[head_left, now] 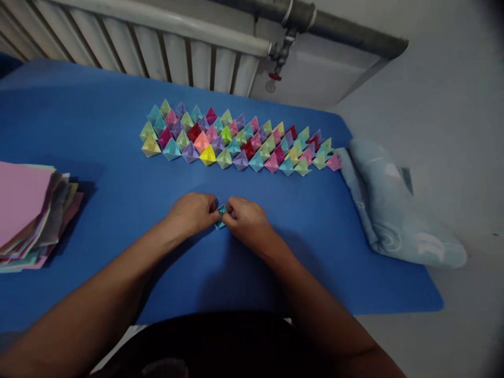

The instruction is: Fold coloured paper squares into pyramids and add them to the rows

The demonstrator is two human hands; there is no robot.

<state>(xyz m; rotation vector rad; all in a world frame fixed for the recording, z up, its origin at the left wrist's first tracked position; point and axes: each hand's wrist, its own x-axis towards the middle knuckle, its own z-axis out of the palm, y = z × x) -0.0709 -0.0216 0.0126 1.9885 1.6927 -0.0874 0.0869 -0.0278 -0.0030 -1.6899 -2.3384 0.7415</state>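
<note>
A small teal folded paper boat [221,217] is pinched between my two hands, low over the blue tabletop. My left hand [193,212] grips its left side with thumb and fingertips closed. On the other side my right hand [247,218] is closed on the boat's right edge. My fingers cover much of the paper, so its full shape is partly hidden. Beyond my hands, several rows of colourful folded paper boats [224,157] stand side by side.
A stack of coloured paper sheets [23,205] lies at the left on the blue table [118,194]. A folded grey-blue blanket [394,210] rests over the right edge. Behind the table are a white radiator [149,50], a dark pipe [346,31] and a red-handled valve [275,76].
</note>
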